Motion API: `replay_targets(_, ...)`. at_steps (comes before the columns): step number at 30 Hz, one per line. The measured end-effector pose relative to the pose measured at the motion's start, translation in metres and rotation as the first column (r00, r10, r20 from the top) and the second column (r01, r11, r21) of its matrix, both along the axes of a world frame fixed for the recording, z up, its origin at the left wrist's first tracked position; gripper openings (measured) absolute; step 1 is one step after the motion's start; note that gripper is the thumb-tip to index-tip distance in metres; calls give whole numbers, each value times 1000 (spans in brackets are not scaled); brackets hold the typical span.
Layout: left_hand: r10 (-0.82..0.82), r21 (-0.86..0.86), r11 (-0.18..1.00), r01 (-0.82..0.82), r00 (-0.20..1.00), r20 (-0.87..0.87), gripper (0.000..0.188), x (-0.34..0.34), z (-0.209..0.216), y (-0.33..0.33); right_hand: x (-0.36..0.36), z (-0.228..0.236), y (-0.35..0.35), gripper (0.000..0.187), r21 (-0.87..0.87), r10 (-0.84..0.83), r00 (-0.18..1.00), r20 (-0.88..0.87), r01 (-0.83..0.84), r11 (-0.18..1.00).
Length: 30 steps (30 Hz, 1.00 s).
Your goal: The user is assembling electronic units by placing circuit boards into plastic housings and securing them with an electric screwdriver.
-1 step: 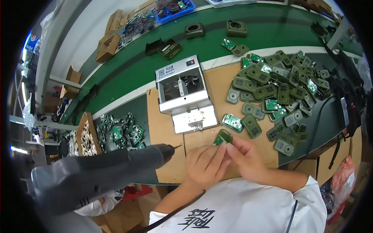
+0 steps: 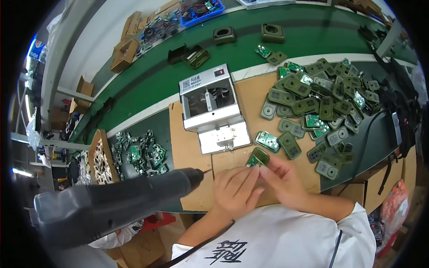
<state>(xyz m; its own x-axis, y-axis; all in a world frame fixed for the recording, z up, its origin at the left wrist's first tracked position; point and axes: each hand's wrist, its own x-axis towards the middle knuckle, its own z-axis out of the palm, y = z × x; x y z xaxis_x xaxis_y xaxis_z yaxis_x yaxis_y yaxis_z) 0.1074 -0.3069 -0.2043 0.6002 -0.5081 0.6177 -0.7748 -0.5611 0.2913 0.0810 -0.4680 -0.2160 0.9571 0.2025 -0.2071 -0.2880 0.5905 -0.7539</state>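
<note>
My left hand (image 2: 234,190) and my right hand (image 2: 286,182) meet above the front of the cardboard mat. Between their fingertips is an olive-green plastic casing half (image 2: 260,155) with a small green circuit board (image 2: 253,161) at its near left side. Fingers hide the lower part of both. A dark electric screwdriver (image 2: 134,192) hangs on the left, its thin bit pointing toward my left hand without touching it. Just beyond my hands lies a casing with its board showing (image 2: 267,141), beside a closed-looking green casing (image 2: 289,145).
A silver screw-feeding machine (image 2: 210,109) stands mid-mat. Right of it spreads a heap of green casings (image 2: 333,107). Wired circuit boards (image 2: 140,152) lie in a pile at left, near a cardboard box (image 2: 102,163) of pale parts. A cardboard mat (image 2: 190,156) covers the table's middle.
The casing half in my fingers has tilted slightly, showing more of its inside. My left thumb has shifted a little. The screwdriver has swung slightly.
</note>
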Motion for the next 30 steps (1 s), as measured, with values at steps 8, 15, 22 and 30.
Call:
replay_targets(8,-281,-640,746,-185,783,-554,42,3,9,16,-4,16,-24,37,-612,237,916,325,13,791)
replay_targets(15,-385,-584,812,6,757,-528,37,-1,-1,21,-4,7,-20,35,-594,148,737,659,390,704)
replay_targets(22,-419,-554,829,81,747,-517,37,-7,4,26,-17,4,-19,29,-568,151,675,722,453,687)
replay_targets(30,-164,-753,654,-74,958,-236,48,14,-7,42,-12,-20,-23,29,-411,69,905,420,122,904)
